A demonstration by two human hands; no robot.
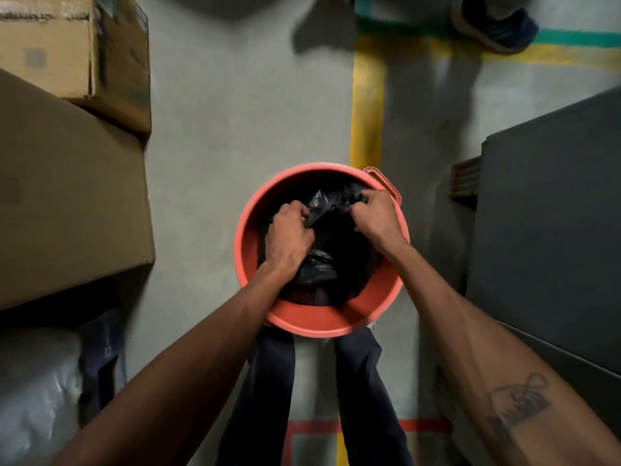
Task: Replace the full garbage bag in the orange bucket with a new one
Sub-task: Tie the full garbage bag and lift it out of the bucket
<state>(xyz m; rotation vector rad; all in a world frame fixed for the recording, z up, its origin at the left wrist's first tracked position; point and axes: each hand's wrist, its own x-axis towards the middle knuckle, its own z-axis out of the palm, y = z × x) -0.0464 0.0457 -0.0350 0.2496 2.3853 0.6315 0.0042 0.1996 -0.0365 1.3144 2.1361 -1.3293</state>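
At the bottom of the frame two dark trouser legs run up to the near rim of the orange bucket, which sits on the concrete floor just below the middle of the frame. Both bare forearms reach in over that rim. The left hand is clenched on a bunch of the black garbage bag, which fills the bucket's inside; the right hand pinches a gathered fold of the same plastic near the far wall, just beside the bucket's handle (the bag's mouth is drawn in from the rim all round). Cardboard boxes crowd the left edge and a dark grey cabinet the right, leaving a strip of bare floor between. Beyond the bucket a yellow floor line runs to the upper frame, meeting a green line by another person's blue shoe.
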